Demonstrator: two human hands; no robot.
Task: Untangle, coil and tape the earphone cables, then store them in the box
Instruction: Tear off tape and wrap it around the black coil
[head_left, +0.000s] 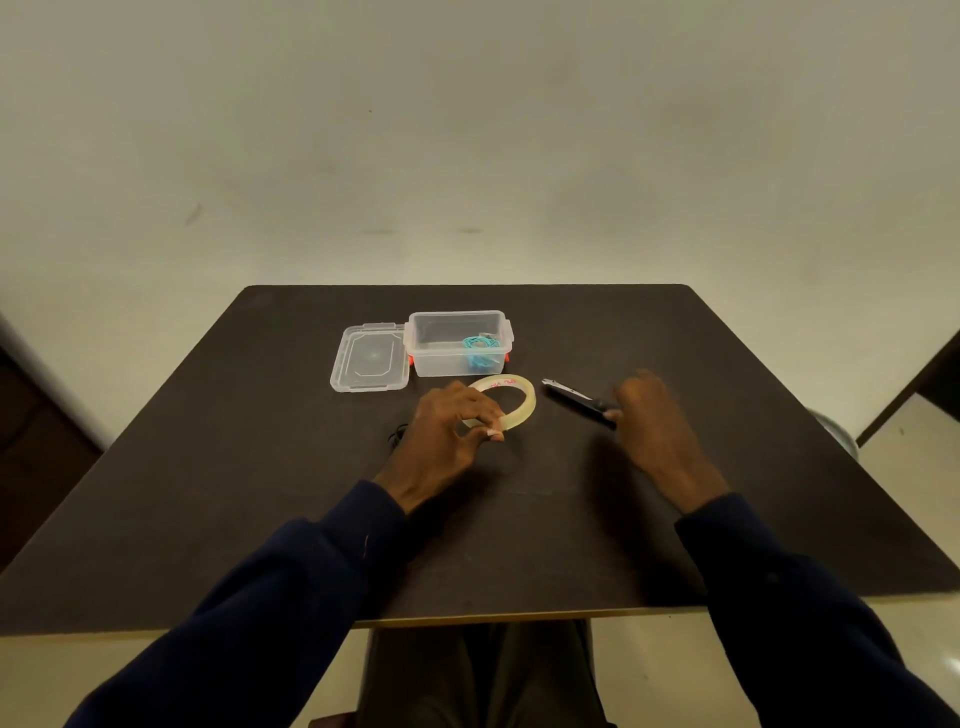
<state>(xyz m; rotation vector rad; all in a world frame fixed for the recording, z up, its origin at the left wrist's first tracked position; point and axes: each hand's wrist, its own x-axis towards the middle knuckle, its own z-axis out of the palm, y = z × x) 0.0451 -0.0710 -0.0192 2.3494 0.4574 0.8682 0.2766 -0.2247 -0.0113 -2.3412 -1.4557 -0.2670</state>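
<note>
Centrally on the dark desk (727, 519), taking 12 o'clock as the far edge, lies a tape roll (524, 402), flat on its side. The left hand (449, 431) reaches it from 7 o'clock. Its grip is clamped on the roll's near rim, with the thumb and curled fingertips pinching the band at about the roll's 7 o'clock point.

At 12 o'clock from the roll, just beyond it, stands a clear plastic box (441, 364) with red latches, open at the top. A coiled teal earphone cable (479, 349) rests inside against the box's right-hand end. The lid (370, 358) lies flat on the desk at 9 o'clock from the box, touching or nearly touching its side.

A black cable (398, 434) shows as a small dark tangle on the desk at 9 o'clock from the left hand, just beside the knuckles and partly hidden by them.

At 3 o'clock from the roll, a pair of dark scissors (571, 396) lies with its blades pointing toward 10 o'clock and its handle toward 4 o'clock. The right hand (652, 421) sits at the handle end, blurred. One fingertip meets the handle, but whether the grip has closed round it cannot be told.

Both arms wear dark blue sleeves (291, 597) and cross the desk's near edge at 6 o'clock.
</note>
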